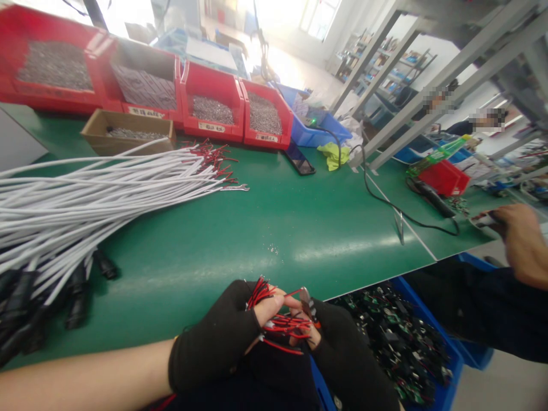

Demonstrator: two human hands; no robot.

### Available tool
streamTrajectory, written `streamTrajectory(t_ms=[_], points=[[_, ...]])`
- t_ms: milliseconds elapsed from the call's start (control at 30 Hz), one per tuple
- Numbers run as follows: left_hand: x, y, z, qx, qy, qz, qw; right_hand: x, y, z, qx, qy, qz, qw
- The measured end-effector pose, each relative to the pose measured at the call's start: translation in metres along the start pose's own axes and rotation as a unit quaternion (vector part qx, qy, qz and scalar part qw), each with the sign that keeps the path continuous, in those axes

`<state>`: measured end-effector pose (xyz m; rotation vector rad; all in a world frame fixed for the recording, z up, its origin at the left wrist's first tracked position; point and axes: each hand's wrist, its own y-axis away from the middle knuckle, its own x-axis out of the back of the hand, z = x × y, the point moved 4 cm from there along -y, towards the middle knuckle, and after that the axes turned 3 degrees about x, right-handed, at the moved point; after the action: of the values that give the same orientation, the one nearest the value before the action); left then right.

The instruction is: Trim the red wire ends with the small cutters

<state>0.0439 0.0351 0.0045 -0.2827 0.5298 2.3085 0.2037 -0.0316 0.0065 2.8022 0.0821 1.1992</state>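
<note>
My left hand (pixel 222 334), in a black fingerless glove, is closed around a bundle of short red and black wires (pixel 286 326). Some wire ends stick up above the thumb, while others fan out to the right. My right hand (pixel 342 342), gloved the same way, grips wire cutters (pixel 305 302) with a metal head and a bit of orange handle showing. One red wire runs from my left fingertips to the cutters' jaws. Whether the jaws are closed on that wire is too small to tell. Both hands are just over the near edge of the green table (pixel 240 240).
White cables (pixel 128 182) with black connectors lie at left, beside a wrench (pixel 237 187). Red bins (pixel 214 103) and a cardboard box (pixel 124 134) line the back. A phone (pixel 299 160) lies behind. A blue crate (pixel 451 365) of circuit parts and a co-worker's hand (pixel 524 242) are at right.
</note>
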Motion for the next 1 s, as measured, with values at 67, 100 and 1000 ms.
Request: streamTrajectory(t_ms=[67,100,1000], points=[[0.001,0.0,-0.002,-0.004,0.004,0.003,1.0,0.0,0.0,0.0,-0.001,-0.002,-0.004,1.0],[0.001,-0.001,-0.003,-0.004,0.003,0.004,1.0,0.0,0.0,0.0,-0.002,-0.003,-0.006,1.0],[0.004,0.0,0.003,0.013,-0.069,0.052,0.996,0.005,-0.013,-0.012,-0.041,-0.059,-0.013,0.997]])
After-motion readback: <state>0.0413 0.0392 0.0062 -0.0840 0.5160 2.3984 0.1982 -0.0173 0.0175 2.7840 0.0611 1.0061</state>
